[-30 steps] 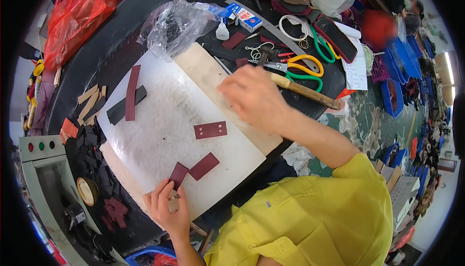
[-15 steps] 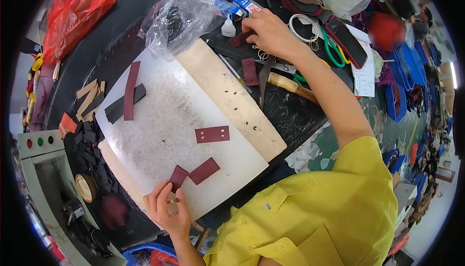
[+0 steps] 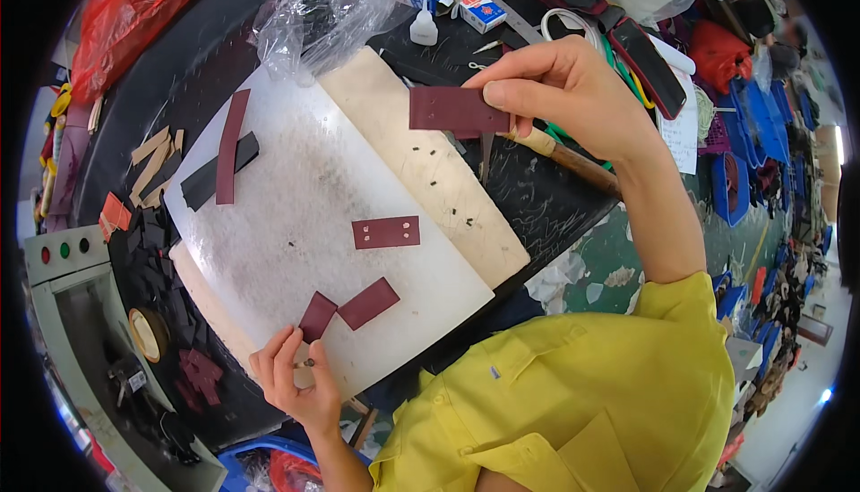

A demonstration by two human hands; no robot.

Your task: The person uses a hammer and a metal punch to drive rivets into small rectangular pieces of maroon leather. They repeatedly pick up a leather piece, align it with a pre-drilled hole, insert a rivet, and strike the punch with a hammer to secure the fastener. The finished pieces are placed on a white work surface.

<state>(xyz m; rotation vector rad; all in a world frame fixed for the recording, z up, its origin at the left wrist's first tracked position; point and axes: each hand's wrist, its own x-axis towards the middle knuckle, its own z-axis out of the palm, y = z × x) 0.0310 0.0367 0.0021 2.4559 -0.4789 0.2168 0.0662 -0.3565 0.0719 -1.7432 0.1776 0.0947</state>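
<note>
My right hand (image 3: 573,98) pinches a dark-red leather strip (image 3: 452,108) by its right end, holding it up above the table; small marks show on it. My left hand (image 3: 300,380) rests at the lower left of the white board (image 3: 269,169), fingers curled round a small, thin, dark-tipped thing (image 3: 306,363) I cannot make out. Its fingertips are beside a small dark-red leather piece (image 3: 317,315). A second plain piece (image 3: 369,303) touches that one. Above them lies a dark-red piece with pale spots at both ends (image 3: 386,232). A long dark-red strip (image 3: 233,147) crosses a black strip (image 3: 219,171).
Under the board lies a cream sheet (image 3: 475,223). Beyond are a clear plastic bag (image 3: 313,17), a white glue bottle (image 3: 424,26), a blue-and-white box (image 3: 475,4) and a metal ruler (image 3: 515,17). A wooden-handled tool (image 3: 578,169) and a phone (image 3: 647,66) lie at right; scraps (image 3: 161,259) at left.
My right hand has lifted the dark-red strip from among the tools beside the box and brought it nearer and to the right. My left hand stays by the small leather piece.
</note>
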